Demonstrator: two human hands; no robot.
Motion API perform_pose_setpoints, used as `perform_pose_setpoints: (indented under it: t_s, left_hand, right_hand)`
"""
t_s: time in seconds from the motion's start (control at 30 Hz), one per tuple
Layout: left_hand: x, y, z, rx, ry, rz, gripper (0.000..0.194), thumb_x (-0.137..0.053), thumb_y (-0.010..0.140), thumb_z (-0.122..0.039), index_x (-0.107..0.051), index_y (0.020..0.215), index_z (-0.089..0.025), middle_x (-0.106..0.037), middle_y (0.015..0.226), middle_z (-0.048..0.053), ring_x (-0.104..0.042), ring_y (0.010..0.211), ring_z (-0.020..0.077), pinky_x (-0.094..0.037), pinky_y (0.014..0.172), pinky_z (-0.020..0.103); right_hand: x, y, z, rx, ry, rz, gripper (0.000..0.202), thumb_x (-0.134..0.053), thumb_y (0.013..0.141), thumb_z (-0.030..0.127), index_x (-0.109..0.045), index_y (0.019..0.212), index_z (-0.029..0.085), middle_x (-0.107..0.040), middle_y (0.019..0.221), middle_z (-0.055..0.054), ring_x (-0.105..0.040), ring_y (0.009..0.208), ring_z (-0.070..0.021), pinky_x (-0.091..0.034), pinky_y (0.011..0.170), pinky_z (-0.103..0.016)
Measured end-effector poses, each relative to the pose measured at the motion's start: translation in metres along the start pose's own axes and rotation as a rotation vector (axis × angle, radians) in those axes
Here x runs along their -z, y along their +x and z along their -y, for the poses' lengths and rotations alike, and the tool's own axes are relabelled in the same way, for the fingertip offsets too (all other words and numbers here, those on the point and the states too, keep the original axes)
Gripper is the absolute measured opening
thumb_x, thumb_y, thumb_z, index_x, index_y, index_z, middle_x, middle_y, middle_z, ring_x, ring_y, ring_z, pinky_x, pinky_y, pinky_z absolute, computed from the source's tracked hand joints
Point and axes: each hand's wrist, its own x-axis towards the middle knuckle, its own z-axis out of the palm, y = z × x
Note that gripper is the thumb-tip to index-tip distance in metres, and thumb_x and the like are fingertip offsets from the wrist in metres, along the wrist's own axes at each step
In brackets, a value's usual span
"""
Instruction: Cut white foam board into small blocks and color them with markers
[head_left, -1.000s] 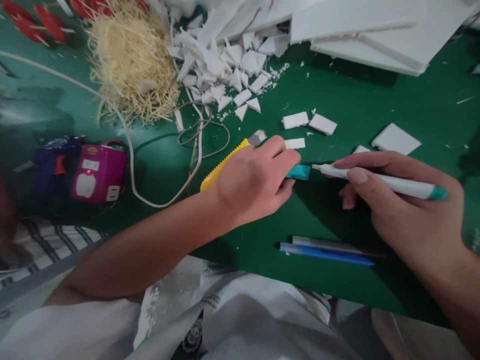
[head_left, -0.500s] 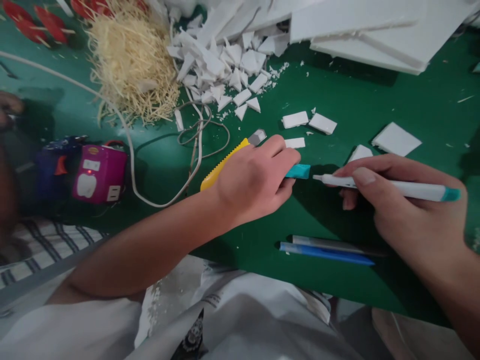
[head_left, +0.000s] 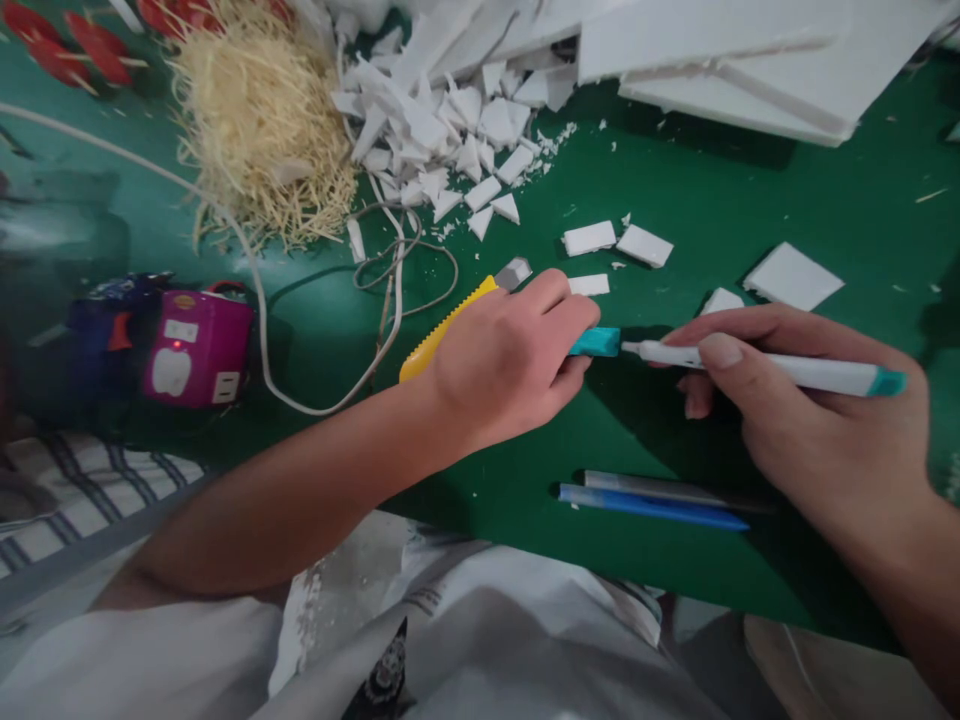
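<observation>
My left hand [head_left: 517,350] is closed round a teal piece [head_left: 598,342] that sticks out past its fingers. A yellow cutter [head_left: 442,335] lies on the green table, partly under that hand. In my right hand [head_left: 795,380] is a white pen [head_left: 817,373] with a teal end, held between thumb and fingers. The pen's tip points left and is right at the open end of the teal piece; whether they touch I cannot tell. Small white foam blocks [head_left: 590,239] lie beyond my hands.
Foam scraps [head_left: 472,120], a heap of pale straw [head_left: 262,130] and large foam sheets [head_left: 750,100] fill the far side. A magenta box [head_left: 199,348] and white cable [head_left: 262,330] are at left. Two pens [head_left: 652,505] lie near the front edge.
My right hand has moved slightly left, bringing the pen tip closer to the teal piece. Another person's hand at the far left has gone from its place. My left hand has barely moved.
</observation>
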Motion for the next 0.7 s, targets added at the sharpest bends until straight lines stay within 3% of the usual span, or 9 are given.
perform_pose_setpoints:
  t_s: [0.2, 0.33, 0.47, 0.7]
  left_hand:
    - [0.0004, 0.0003, -0.0001, 0.004, -0.001, 0.02, 0.021, -0.054, 0.103, -0.026, -0.07, 0.113, -0.017, -0.067, 0.105, 0.009, -0.068, 0.097, 0.0265, -0.055, 0.08, 0.036]
    - [0.0002, 0.0005, -0.0005, 0.006, 0.009, 0.022, 0.021, -0.055, 0.104, -0.026, -0.07, 0.113, -0.017, -0.067, 0.106, 0.009, -0.068, 0.097, 0.0265, -0.055, 0.079, 0.036]
    - [0.0011, 0.0001, -0.0005, 0.008, 0.013, 0.034, 0.02, -0.054, 0.104, -0.027, -0.069, 0.113, -0.017, -0.066, 0.105, 0.009, -0.068, 0.098, 0.0259, -0.055, 0.081, 0.035]
    - [0.0008, -0.0001, 0.0007, -0.005, 0.011, 0.032, 0.021, -0.053, 0.105, -0.027, -0.07, 0.114, -0.017, -0.066, 0.107, 0.009, -0.068, 0.098, 0.0265, -0.055, 0.079, 0.036]
  right_hand:
    - [-0.0001, 0.0006, 0.0004, -0.012, 0.008, -0.008, 0.01, -0.076, 0.094, 0.032, -0.084, 0.089, 0.027, -0.069, 0.059, 0.003, -0.061, 0.052, -0.0113, -0.047, 0.05, -0.025]
    - [-0.0011, 0.0009, -0.0031, 0.055, 0.024, 0.006, 0.02, -0.075, 0.096, 0.035, -0.082, 0.079, 0.026, -0.068, 0.057, 0.003, -0.059, 0.05, -0.0105, -0.046, 0.049, -0.025]
    - [0.0001, 0.0004, -0.0037, 0.003, 0.021, -0.032, 0.01, -0.078, 0.094, 0.033, -0.085, 0.092, 0.026, -0.069, 0.06, 0.002, -0.062, 0.053, -0.012, -0.049, 0.051, -0.026]
    - [0.0015, 0.0004, -0.0028, 0.019, -0.003, 0.0, 0.018, -0.076, 0.096, 0.034, -0.084, 0.082, 0.027, -0.068, 0.057, 0.002, -0.057, 0.05, -0.0112, -0.041, 0.047, -0.026]
